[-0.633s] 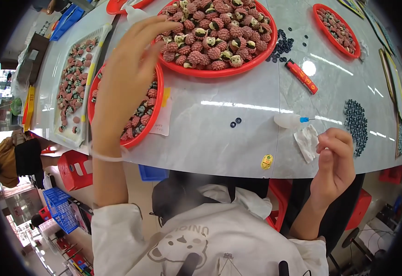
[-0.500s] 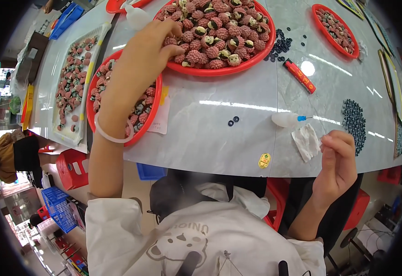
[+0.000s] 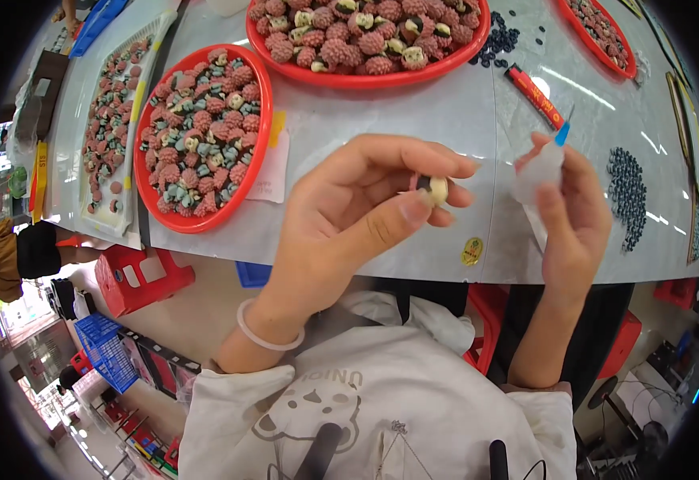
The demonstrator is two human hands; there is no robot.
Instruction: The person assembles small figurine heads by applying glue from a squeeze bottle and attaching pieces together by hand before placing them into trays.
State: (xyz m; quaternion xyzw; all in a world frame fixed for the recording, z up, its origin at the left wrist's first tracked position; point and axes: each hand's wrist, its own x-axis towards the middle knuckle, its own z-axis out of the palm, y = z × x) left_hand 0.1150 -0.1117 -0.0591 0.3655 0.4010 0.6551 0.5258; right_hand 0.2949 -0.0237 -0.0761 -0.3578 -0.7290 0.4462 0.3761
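Between the thumb and fingers of my left hand [image 3: 329, 228] is a small bumpy figurine [image 3: 439, 190], cream and dark with a bit of pink; much of it is covered by the fingers. My right hand [image 3: 575, 220] grips a whitish squeeze bottle [image 3: 540, 172], its blue needle tip [image 3: 564, 133] pointing up. Both hands are over the near part of the table, the bottle a short way right of the figurine. Below the bottle, a white tissue [image 3: 535, 222] is partly hidden by the right hand.
A large red basket [image 3: 365, 80] of pink bumpy pieces stands ahead, a second red basket [image 3: 266, 120] at left. Beyond that lies a white tray [image 3: 103, 222]. Small dark discs [image 3: 628, 196] cluster at right, others [image 3: 500, 40] near a red tube [image 3: 535, 98]. A yellow sticker [image 3: 472, 251] marks the near edge.
My left hand has come back from the large basket with a figurine and sits mid-table. The bottle, earlier lying on the table, is lifted in my right hand.
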